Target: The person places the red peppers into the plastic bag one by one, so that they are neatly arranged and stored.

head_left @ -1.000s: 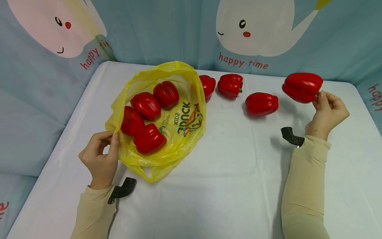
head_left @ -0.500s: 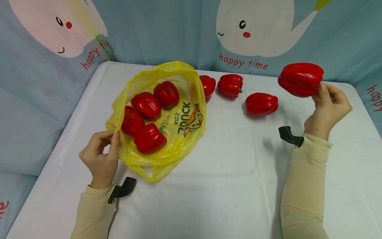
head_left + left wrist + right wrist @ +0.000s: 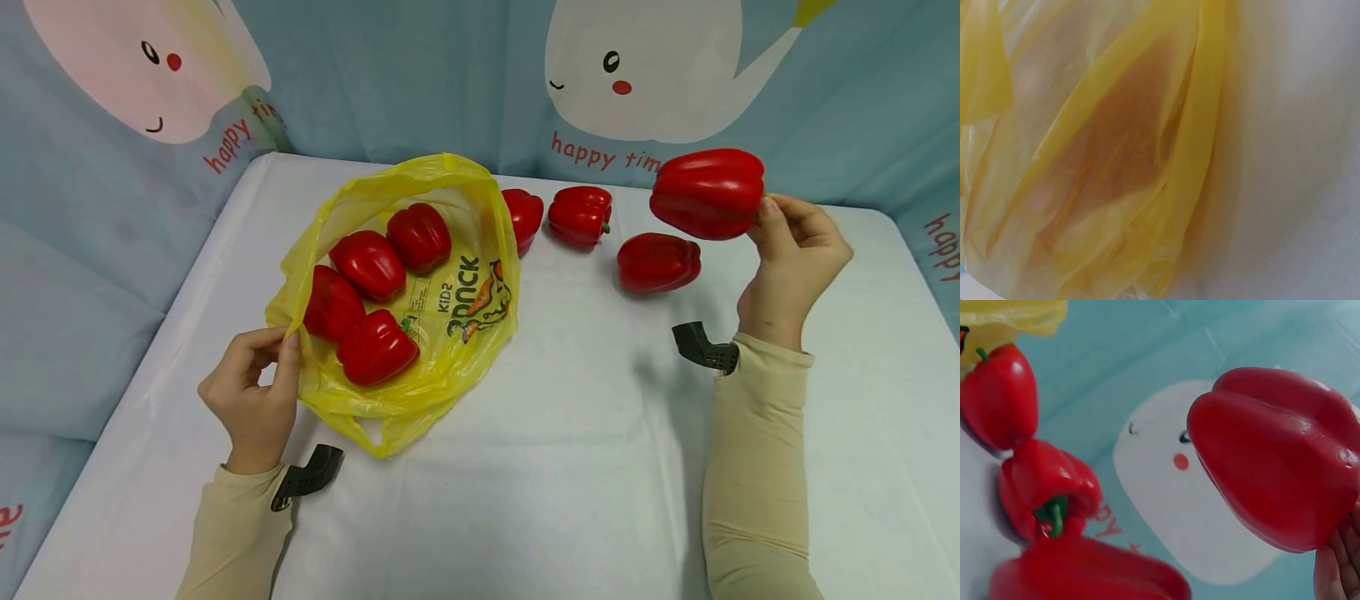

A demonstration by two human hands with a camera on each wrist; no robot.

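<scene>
My left hand (image 3: 255, 396) pinches the left rim of a yellow plastic bag (image 3: 480, 358), whose mouth faces up. Inside the bag lie several red bell peppers (image 3: 377, 348). In the left wrist view the thin bag (image 3: 1204, 125) fills much of the picture, with reddish shapes showing through. Up at the right, my right hand (image 3: 795, 258) holds a red bell pepper (image 3: 708, 193) by its stem end, raised above the table. The right wrist view shows this held pepper (image 3: 1279, 456) large, with fingertips (image 3: 1338, 569) at its lower right end.
Three more red bell peppers lie on the white table (image 3: 525, 483): one pepper (image 3: 658, 262) below the held one, another (image 3: 580, 217) farther back, and a third (image 3: 522, 218) partly behind the bag. A blue curtain (image 3: 420, 75) with whale prints hangs along the back edge.
My right hand has lifted the bell pepper higher and carried it to the left, over the back edge of the table. The left hand and the bag stay where they were.
</scene>
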